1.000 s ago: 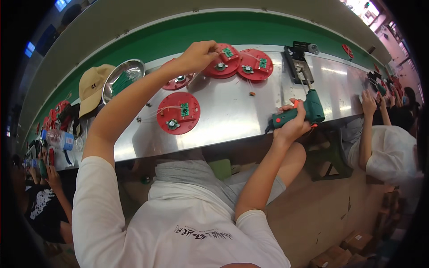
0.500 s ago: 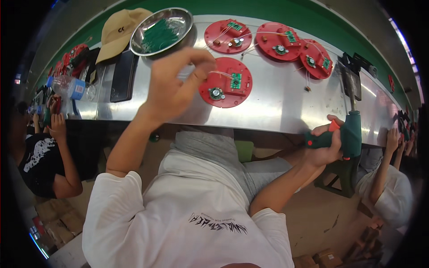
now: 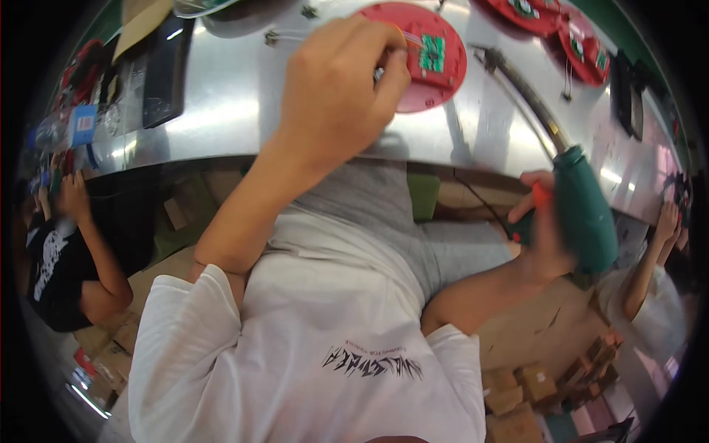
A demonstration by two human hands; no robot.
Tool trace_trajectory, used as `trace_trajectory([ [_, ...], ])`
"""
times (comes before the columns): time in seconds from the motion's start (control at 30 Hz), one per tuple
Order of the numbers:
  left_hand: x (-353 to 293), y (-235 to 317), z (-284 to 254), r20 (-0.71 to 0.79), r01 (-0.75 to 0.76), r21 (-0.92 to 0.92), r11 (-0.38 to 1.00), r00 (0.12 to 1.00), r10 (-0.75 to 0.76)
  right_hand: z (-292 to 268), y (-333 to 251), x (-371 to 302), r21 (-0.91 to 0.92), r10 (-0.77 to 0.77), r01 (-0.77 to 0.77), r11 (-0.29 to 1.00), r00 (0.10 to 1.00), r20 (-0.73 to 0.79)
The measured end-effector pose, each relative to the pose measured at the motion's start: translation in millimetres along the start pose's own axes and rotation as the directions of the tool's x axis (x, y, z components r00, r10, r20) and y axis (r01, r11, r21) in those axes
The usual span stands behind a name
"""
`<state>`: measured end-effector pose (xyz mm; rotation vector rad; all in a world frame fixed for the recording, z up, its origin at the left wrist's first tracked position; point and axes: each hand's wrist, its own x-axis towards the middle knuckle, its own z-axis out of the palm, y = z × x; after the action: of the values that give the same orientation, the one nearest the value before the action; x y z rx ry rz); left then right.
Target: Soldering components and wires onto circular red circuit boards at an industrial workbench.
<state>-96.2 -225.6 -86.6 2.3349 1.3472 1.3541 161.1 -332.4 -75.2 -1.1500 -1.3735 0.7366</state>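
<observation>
My right hand (image 3: 543, 229) is wrapped round a green soldering gun (image 3: 586, 210) with a red trigger. Its long metal barrel slants up and left, the tip just right of a red round plate (image 3: 452, 80) and apart from it. A green circuit board (image 3: 433, 54) sits on that plate, with thin pale wires running left from it. Over the plate's left part, my left hand (image 3: 343, 88) has its fingers curled together beside the wires. Whatever those fingertips hold is hidden or too small to make out.
More red plates with boards (image 3: 583, 48) lie at the far right of the metal table (image 3: 221, 125). A dark flat case (image 3: 164, 74), a cap (image 3: 140, 26) and a plastic bottle (image 3: 55, 133) are on the left. Other people work at both sides.
My view has shifted, bringing the table edge higher. My left hand has lowered over the plate with its fingers curled. The soldering gun has tilted, its tip swinging left toward the plate.
</observation>
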Motion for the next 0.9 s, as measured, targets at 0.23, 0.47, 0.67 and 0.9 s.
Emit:
trace_trajectory([
  [0.23,-2.7,2.3,2.8,0.045,0.088,-0.075,0.993,0.995,-0.084,-21.5,8.5,-7.3,0.076,0.017,0.0,0.997,0.975,-0.224],
  [0.47,-22.3,-11.2,0.2,0.104,0.185,-0.071,0.98,0.979,-0.178,-28.9,26.3,38.4,0.215,0.129,-0.016,0.977,0.84,-0.526],
  [0.67,-48.2,-34.8,0.2,0.107,0.27,-0.066,0.961,0.959,-0.262,-81.6,34.9,64.0,0.218,0.236,-0.148,0.965,0.854,-0.463],
  [0.9,-53.7,-43.7,-2.4,0.087,0.232,-0.045,0.972,0.97,-0.228,-74.8,38.2,53.0,0.327,0.19,-0.026,0.945,0.856,-0.481],
])
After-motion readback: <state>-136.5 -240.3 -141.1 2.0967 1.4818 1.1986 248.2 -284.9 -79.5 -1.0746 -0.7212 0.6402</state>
